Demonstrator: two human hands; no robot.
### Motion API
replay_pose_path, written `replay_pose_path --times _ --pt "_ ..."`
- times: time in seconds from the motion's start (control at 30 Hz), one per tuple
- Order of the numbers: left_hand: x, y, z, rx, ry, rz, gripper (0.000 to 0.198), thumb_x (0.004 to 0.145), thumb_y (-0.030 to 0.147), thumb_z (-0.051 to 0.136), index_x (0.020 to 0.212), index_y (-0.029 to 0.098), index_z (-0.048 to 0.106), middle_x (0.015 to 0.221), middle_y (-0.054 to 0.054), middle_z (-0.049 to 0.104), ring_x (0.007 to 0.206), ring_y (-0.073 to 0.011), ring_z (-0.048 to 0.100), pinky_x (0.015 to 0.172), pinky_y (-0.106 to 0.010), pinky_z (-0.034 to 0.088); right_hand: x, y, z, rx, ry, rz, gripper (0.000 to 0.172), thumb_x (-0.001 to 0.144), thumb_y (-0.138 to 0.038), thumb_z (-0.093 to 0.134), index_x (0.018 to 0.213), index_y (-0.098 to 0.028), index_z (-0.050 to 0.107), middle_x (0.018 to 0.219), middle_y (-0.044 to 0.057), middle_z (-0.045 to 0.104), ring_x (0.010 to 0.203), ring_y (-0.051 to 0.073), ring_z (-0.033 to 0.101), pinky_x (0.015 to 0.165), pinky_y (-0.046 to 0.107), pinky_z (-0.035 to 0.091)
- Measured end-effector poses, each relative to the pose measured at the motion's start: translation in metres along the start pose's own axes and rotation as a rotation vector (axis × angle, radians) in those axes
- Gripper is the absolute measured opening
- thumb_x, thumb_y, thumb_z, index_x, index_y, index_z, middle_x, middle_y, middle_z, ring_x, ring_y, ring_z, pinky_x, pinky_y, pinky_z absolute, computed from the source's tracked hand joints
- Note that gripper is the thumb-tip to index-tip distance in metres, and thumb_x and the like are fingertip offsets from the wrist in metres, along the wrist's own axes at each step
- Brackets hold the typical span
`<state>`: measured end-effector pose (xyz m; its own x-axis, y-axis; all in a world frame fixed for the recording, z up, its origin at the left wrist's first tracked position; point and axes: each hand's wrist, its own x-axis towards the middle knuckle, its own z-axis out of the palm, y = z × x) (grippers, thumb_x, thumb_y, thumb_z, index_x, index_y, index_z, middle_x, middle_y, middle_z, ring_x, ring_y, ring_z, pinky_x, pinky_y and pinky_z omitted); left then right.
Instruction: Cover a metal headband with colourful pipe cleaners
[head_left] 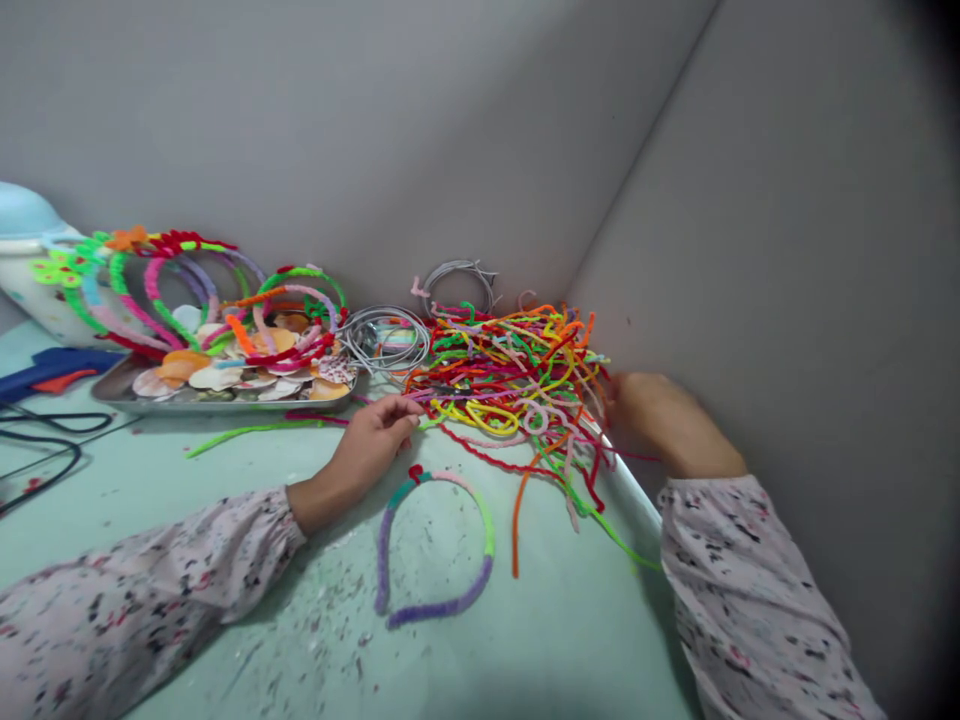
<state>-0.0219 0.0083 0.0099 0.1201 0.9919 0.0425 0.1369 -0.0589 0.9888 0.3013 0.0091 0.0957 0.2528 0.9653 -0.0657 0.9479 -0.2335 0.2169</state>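
My left hand (379, 435) is at the left edge of a tangled pile of colourful pipe cleaners (510, 365). Its thumb and fingers are pinched together beside a short light green end; whether they grip it I cannot make out. At the pile's right side, close to the wall, is my right hand (660, 420), blurred, with its fingertips hidden among the stems. Between my arms a headband (491, 520) wrapped in purple, green, pink and teal lies on the table, a small red piece on its top. An orange pipe cleaner (516, 530) sticks out of the pile.
A metal tray (225, 405) of shells (217, 376) stands at the left, with several wrapped headbands (157, 290) on and behind it. Bare wire hoops (386, 340) lie beside it. A blue glue gun (56, 370) with a dark cord is far left. Grey walls (787, 250) border the table.
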Motion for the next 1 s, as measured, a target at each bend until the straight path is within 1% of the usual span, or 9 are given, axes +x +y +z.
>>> replay_pose_path --times 0.1,0.2,0.3,0.4,0.63,0.73,0.83,0.9,1.0 --pt "0.0 0.002 0.0 -0.001 -0.007 0.012 0.019 0.073 0.032 0.059 0.084 0.016 0.059 0.065 0.004 0.054 0.051 -0.0095 0.044 0.05 -0.023 0.035 -0.012 0.008 -0.018 0.034 0.147 -0.001 0.024 0.082 -0.029 0.05 0.092 -0.019 0.07 0.09 0.016 0.07 0.08 0.029 0.066 0.063 0.032 0.045" --pt "-0.001 0.004 0.0 -0.012 -0.023 0.022 0.02 0.073 0.033 0.06 0.085 0.016 0.059 0.065 0.003 0.054 0.052 -0.0094 0.044 0.05 -0.023 0.035 -0.019 0.0 -0.027 0.273 0.221 -0.14 0.022 0.081 -0.024 0.049 0.093 -0.02 0.067 0.089 0.009 0.07 0.076 0.021 0.063 0.064 0.027 0.043" --pt "-0.003 0.006 0.001 -0.018 -0.041 0.025 0.02 0.074 0.033 0.06 0.086 0.017 0.059 0.065 0.003 0.053 0.053 -0.0099 0.045 0.049 -0.022 0.035 -0.02 -0.017 -0.025 0.607 0.054 -0.345 0.02 0.08 -0.023 0.048 0.093 -0.021 0.063 0.08 0.002 0.068 0.07 0.015 0.06 0.061 0.022 0.043" --pt "-0.005 0.007 0.002 -0.006 -0.074 0.029 0.02 0.076 0.033 0.058 0.087 0.017 0.06 0.064 0.003 0.053 0.053 -0.0103 0.045 0.049 -0.022 0.036 -0.02 -0.031 -0.02 0.763 -0.081 -0.44 0.018 0.08 -0.025 0.049 0.092 -0.021 0.062 0.08 0.001 0.066 0.069 0.013 0.059 0.06 0.02 0.044" --pt "-0.014 0.01 0.005 0.085 -0.245 0.12 0.03 0.083 0.04 0.055 0.103 0.019 0.063 0.067 0.002 0.056 0.057 -0.0115 0.048 0.051 -0.022 0.037 -0.035 -0.077 -0.012 0.972 -0.137 -0.588 0.014 0.08 -0.024 0.052 0.089 -0.019 0.06 0.074 -0.001 0.062 0.063 0.01 0.056 0.056 0.02 0.04" --pt "-0.017 0.011 0.007 0.163 -0.309 0.147 0.03 0.082 0.04 0.056 0.101 0.019 0.066 0.075 0.0 0.062 0.06 -0.012 0.05 0.054 -0.022 0.038 -0.044 -0.102 -0.005 0.964 -0.113 -0.703 0.012 0.08 -0.022 0.052 0.087 -0.018 0.061 0.072 -0.002 0.061 0.062 0.009 0.054 0.057 0.02 0.039" --pt "-0.017 0.011 0.008 0.209 -0.307 0.148 0.025 0.08 0.037 0.057 0.09 0.018 0.069 0.073 -0.001 0.063 0.06 -0.0122 0.051 0.055 -0.022 0.038 -0.047 -0.11 -0.001 0.945 -0.136 -0.753 0.015 0.082 -0.021 0.051 0.091 -0.018 0.063 0.074 -0.002 0.062 0.063 0.009 0.053 0.057 0.019 0.038" --pt "-0.015 0.01 0.007 0.197 -0.277 0.125 0.023 0.08 0.037 0.057 0.084 0.017 0.067 0.069 0.0 0.062 0.057 -0.0117 0.05 0.053 -0.022 0.037 -0.045 -0.102 -0.001 0.871 -0.192 -0.788 0.018 0.083 -0.024 0.051 0.095 -0.019 0.064 0.075 -0.001 0.064 0.064 0.009 0.054 0.058 0.02 0.039" --pt "-0.011 0.009 0.005 0.14 -0.202 0.077 0.024 0.078 0.041 0.059 0.08 0.017 0.064 0.064 0.002 0.058 0.051 -0.0098 0.045 0.048 -0.021 0.034 -0.033 -0.076 -0.002 0.604 -0.239 -0.785 0.022 0.083 -0.025 0.051 0.097 -0.02 0.067 0.086 0.001 0.068 0.074 0.012 0.059 0.065 0.021 0.041"
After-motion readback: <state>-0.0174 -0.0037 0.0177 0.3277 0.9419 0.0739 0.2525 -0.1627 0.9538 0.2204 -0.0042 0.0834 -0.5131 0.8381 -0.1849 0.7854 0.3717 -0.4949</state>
